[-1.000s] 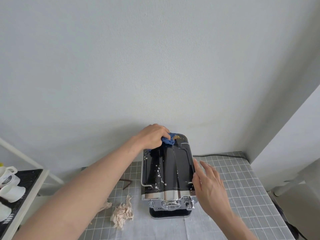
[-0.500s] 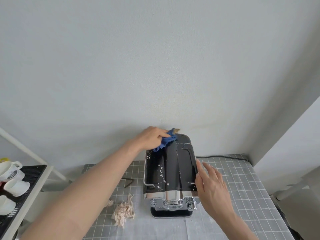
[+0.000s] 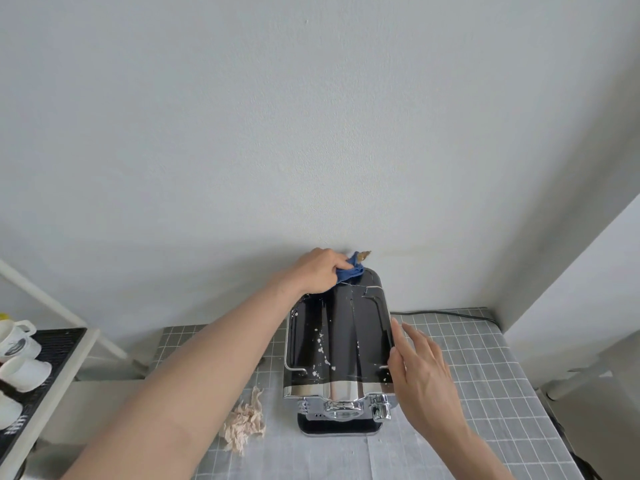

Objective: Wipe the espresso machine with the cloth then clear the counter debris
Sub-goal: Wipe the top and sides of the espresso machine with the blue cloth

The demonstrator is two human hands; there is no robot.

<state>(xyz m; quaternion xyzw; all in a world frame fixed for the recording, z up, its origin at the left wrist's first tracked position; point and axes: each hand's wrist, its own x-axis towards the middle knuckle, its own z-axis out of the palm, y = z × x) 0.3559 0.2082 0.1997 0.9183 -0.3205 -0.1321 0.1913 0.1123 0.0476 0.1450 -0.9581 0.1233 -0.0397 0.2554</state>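
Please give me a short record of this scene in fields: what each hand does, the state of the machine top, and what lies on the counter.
left hand: grips the blue cloth at the back edge of the espresso machine
right hand: fingers straight, resting against the machine's right side
machine top: black, white splashes not yet wiped
counter: grey grid cover; crumpled beige debris left of the machine
side shelf: white cups at far left
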